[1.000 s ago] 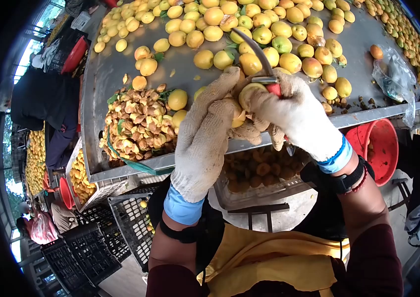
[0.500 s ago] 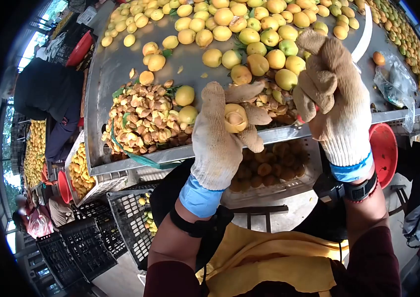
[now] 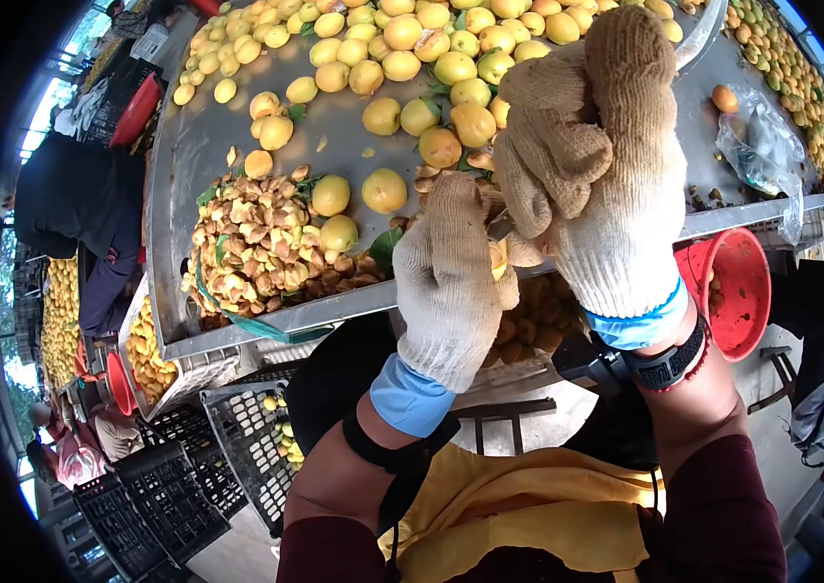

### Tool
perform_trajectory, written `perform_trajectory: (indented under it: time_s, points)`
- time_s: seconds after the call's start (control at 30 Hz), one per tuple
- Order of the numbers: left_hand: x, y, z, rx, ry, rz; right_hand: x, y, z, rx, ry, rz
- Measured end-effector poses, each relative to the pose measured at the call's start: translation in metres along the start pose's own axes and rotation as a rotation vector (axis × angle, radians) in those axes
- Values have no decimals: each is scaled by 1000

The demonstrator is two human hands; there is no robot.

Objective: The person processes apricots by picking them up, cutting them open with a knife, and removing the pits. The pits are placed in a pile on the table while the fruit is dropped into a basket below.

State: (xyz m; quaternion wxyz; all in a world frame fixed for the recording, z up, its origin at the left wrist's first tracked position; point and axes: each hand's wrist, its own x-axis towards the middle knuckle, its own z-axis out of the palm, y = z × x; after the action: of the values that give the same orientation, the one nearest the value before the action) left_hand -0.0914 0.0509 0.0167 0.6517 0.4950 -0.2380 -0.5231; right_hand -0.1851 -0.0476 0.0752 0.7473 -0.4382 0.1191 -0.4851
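Note:
Both hands wear knitted gloves, tan at the fingers, over blue cuffs. My left hand (image 3: 451, 282) is closed round a yellow apricot-like fruit (image 3: 498, 260), of which only a sliver shows. Touching or nearly touching it are the fingertips of my right hand (image 3: 592, 146), which is closed; a knife's pale curved blade (image 3: 705, 37) sticks out beyond it, and its handle is hidden. Left of the hands, a heap of brown-yellow pits and scraps (image 3: 257, 238) lies on the metal table (image 3: 188, 165). Loose yellow fruits (image 3: 384, 190) lie just beyond my left hand.
Many yellow fruits (image 3: 402, 63) cover the far table. A plastic bag (image 3: 762, 146) lies at right, above a red bucket (image 3: 738, 296). Below the table edge sits a crate of fruit (image 3: 533, 325). Black crates (image 3: 257, 437) stand at lower left; another person (image 3: 82, 194) bends at left.
My right hand has risen and moved left with the knife, closing in on the fruit. My left hand has turned, hiding most of the fruit. The view has shifted slightly.

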Motion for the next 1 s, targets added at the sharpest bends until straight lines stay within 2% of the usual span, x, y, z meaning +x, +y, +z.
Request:
perform_trajectory:
  time_s: [0.03,0.07,0.13,0.17,0.27,0.3,0.37,0.4,0.43,0.5,0.53,0.63,0.67,0.7,0.77,0.8,0.83,0.9,0.93,1.0]
  points:
    - [1,-7,0,63,2,184,0,4,-1,1,1,0]
    - [1,-9,-3,64,1,183,-1,9,-2,-26,38,-24]
    - [2,-8,-9,-278,-133,115,-2,15,-1,-82,114,-73]
    - [6,-7,-9,-279,-134,109,-2,16,2,-84,120,-72]
    - [24,-2,-10,1327,66,998,-4,14,16,263,330,128]
    - [23,2,-10,1327,66,997,-3,12,14,262,330,128]
    - [20,18,-7,1086,-71,394,4,5,3,-115,115,14]
    - [21,26,-2,1079,-80,483,9,4,-2,-302,2,-44]
    - [27,18,-4,1080,-77,485,15,5,-8,-301,-1,-45]
    - [41,-4,-10,304,-122,261,25,11,-21,528,12,167]
    - [44,-2,-5,-42,-122,109,28,12,-24,528,13,167]
    - [42,23,3,122,-42,4,37,16,-28,503,216,105]
    - [37,33,13,39,32,-63,40,16,-39,357,203,114]
    - [38,32,8,41,33,-58,40,12,-46,359,198,112]
    - [44,26,-14,115,-222,152,45,3,-47,115,219,12]
    - [46,24,-20,154,-349,258,61,16,-57,403,-240,-135]
    - [44,28,-17,158,-347,264,77,28,-67,682,-706,-282]
    - [35,36,-6,242,-179,124,34,-8,-37,313,55,52]
    - [33,31,-6,379,-164,289,27,-12,-27,311,56,51]
    - [29,22,-3,312,-155,247,22,-9,-4,129,117,-35]
